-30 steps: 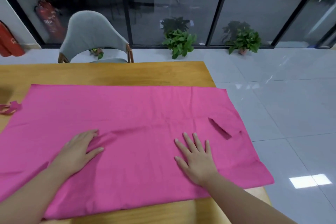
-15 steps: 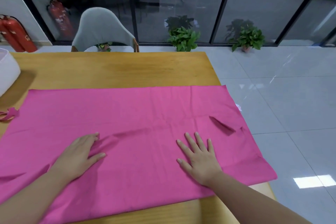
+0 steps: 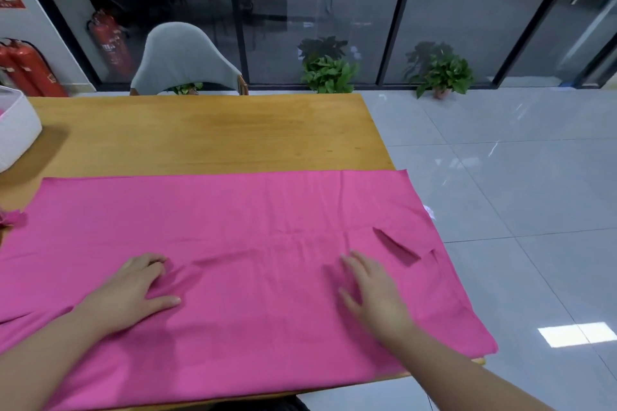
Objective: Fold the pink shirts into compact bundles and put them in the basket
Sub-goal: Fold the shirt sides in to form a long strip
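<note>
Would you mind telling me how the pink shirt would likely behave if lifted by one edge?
The pink shirt would probably flop and drape: it lies flat with soft creases by the left hand. Its right end, overhanging the table, may slide off.

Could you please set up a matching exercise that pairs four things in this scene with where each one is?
Things:
1. pink shirt
2. white basket
3. grey chair
4. fire extinguishers

Places:
A. at the far edge of the wooden table, pushed up to it
B. on the table's left side, cut off by the picture's edge
C. spread flat across the near part of the table, under the left hand and right hand
D. on the floor by the wall, far left

Pairs: 1-C, 2-B, 3-A, 4-D
</note>
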`<state>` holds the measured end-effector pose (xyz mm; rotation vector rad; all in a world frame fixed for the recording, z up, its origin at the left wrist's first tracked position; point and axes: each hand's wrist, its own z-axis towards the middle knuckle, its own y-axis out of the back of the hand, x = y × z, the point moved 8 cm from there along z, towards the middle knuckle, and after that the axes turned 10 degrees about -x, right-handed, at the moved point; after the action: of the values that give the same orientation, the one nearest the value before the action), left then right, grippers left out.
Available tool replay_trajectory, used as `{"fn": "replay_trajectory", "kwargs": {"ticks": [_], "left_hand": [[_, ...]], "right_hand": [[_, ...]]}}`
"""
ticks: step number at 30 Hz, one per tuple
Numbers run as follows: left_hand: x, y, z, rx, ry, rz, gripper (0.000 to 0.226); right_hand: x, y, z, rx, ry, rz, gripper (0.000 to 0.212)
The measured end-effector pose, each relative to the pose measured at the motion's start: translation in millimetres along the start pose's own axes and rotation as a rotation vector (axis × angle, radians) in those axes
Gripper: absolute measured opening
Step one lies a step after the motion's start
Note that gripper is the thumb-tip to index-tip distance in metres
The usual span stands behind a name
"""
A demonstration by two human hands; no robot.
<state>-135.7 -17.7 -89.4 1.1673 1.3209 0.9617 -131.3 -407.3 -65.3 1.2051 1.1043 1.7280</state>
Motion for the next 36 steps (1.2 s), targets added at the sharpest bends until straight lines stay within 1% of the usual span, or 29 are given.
{"fn": "replay_trajectory", "kwargs": {"ticks": [1, 2, 3, 5, 6, 8, 11, 12, 14, 15, 16, 18, 20, 21, 23, 25, 26, 29, 30, 32, 34, 36], "left_hand": [[-2.1, 3.4, 5.4, -0.01, 0.018, -0.011, 0.043], [-5.9, 8.6, 8.9, -0.02, 0.044, -0.028, 0.044], [-11.2, 11.0, 15.8, -0.04, 0.037, -0.044, 0.043], [-27.9, 12.4, 27.6, -0.064, -0.011, -0.066, 0.032], [-38.9, 12.4, 32.1, -0.062, -0.033, -0.08, 0.03], [-61.5, 7.4, 41.0, -0.043, -0.082, -0.121, 0.032], [-92.8, 0.0, 52.0, -0.003, -0.139, -0.164, 0.033], [-99.6, -1.0, 54.0, 0.015, -0.141, -0.191, 0.031], [-101.3, 0.7, 59.5, 0.053, -0.105, -0.3, 0.027], [-100.8, 6.2, 58.4, 0.076, -0.084, -0.376, 0.02], [-101.3, 15.6, 60.9, 0.101, -0.069, -0.459, 0.016], [-103.5, 46.7, 73.2, 0.108, -0.039, -0.598, 0.013], [-106.2, 81.1, 94.6, 0.1, -0.025, -0.678, 0.01], [-107.4, 95.7, 108.3, 0.099, -0.027, -0.681, 0.013], [-109.5, 114.7, 139.4, 0.113, -0.051, -0.589, 0.017], [-107.4, 117.8, 173.9, 0.124, -0.049, -0.446, 0.012], [-104.4, 115.1, 191.6, 0.102, -0.034, -0.388, 0.011], [-90.0, 88.4, 233.1, -0.019, 0.056, -0.266, 0.014], [-86.4, 73.4, 240.6, -0.033, 0.084, -0.241, 0.012], [-79.6, 42.3, 247.7, -0.005, 0.129, -0.218, 0.012], [-76.2, 23.2, 247.0, 0.016, 0.161, -0.254, 0.02], [-75.4, 16.6, 247.9, 0.003, 0.142, -0.287, 0.025]], "right_hand": [[-19.0, 12.3, 6.8, -0.077, -0.076, -0.037, 0.057], [-39.7, 20.9, 11.3, -0.103, -0.184, -0.093, 0.06], [-59.6, 27.5, 14.5, -0.115, -0.27, -0.14, 0.066], [-83.3, 37.0, 19.9, -0.101, -0.34, -0.207, 0.07], [-92.2, 36.8, 22.1, -0.087, -0.366, -0.217, 0.065], [-108.8, 33.9, 25.9, -0.068, -0.396, -0.195, 0.046], [-121.8, 33.1, 33.9, -0.145, -0.388, -0.03, 0.017], [-122.7, 37.6, 36.7, -0.183, -0.4, 0.059, 0.013], [-128.0, 47.8, 41.7, -0.227, -0.506, 0.251, 0.015], [-129.8, 52.8, 41.6, -0.225, -0.562, 0.326, 0.014], [-130.5, 59.7, 45.9, -0.237, -0.581, 0.375, 0.014], [-131.8, 78.0, 60.0, -0.298, -0.579, 0.416, 0.014], [-135.6, 97.7, 80.4, -0.386, -0.592, 0.438, 0.013], [-138.4, 104.8, 92.5, -0.415, -0.604, 0.441, 0.014], [-144.3, 114.8, 117.4, -0.443, -0.644, 0.417, 0.017], [-151.7, 112.9, 140.8, -0.438, -0.686, 0.383, 0.018], [-155.8, 105.4, 151.1, -0.412, -0.715, 0.36, 0.017], [-170.9, 70.0, 169.4, -0.288, -0.8, 0.242, 0.021], [-175.9, 56.8, 171.5, -0.243, -0.826, 0.214, 0.025], [-184.9, 36.6, 174.2, -0.187, -0.874, 0.178, 0.029], [-191.8, 26.9, 176.3, -0.17, -0.916, 0.156, 0.031], [-196.2, 23.3, 180.9, -0.157, -0.933, 0.121, 0.032]]}}
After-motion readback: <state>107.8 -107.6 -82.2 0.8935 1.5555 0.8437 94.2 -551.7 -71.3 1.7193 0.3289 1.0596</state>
